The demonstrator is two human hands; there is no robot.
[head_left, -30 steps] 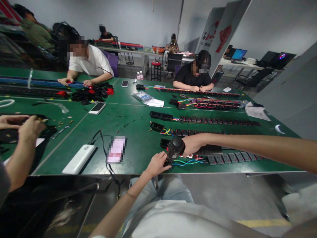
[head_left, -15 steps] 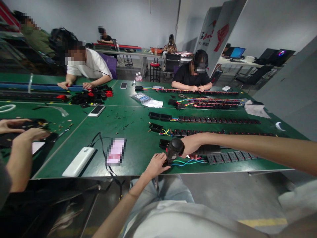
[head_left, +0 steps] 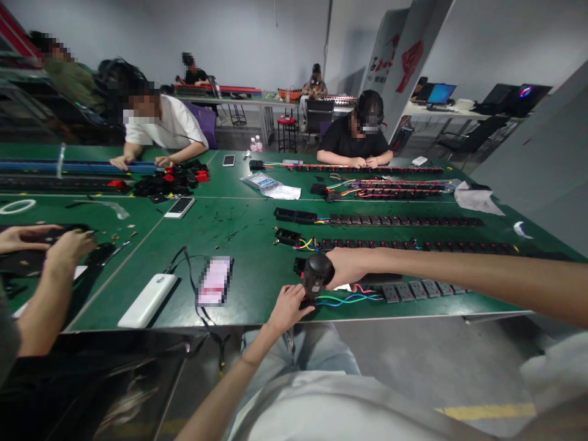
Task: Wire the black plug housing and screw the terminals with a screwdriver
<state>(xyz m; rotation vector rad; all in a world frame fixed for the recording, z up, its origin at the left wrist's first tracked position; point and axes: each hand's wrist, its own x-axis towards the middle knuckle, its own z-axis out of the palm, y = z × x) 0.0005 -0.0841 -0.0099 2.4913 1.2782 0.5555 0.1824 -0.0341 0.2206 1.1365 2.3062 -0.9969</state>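
My right hand is wrapped round a black cordless power screwdriver, held upright with its tip pointing down near the table's front edge. Just left of the tool, my left hand has its fingers closed at a dark part under the driver; the driver and fingers mostly hide that part. Blue, green and red wires run from there to a row of black sockets. Behind my right arm lie more socket strips, one with an open black end housing and yellow wires.
A white power bank with a black cable and a phone lie left of my hands. A co-worker's hands handle black parts at far left. Across the green table, two people sit behind strips, a plastic bag and black parts.
The driver and my right hand have shifted slightly left and a little down. My left hand stays almost in place. At far left, the co-worker's hands have moved a little.
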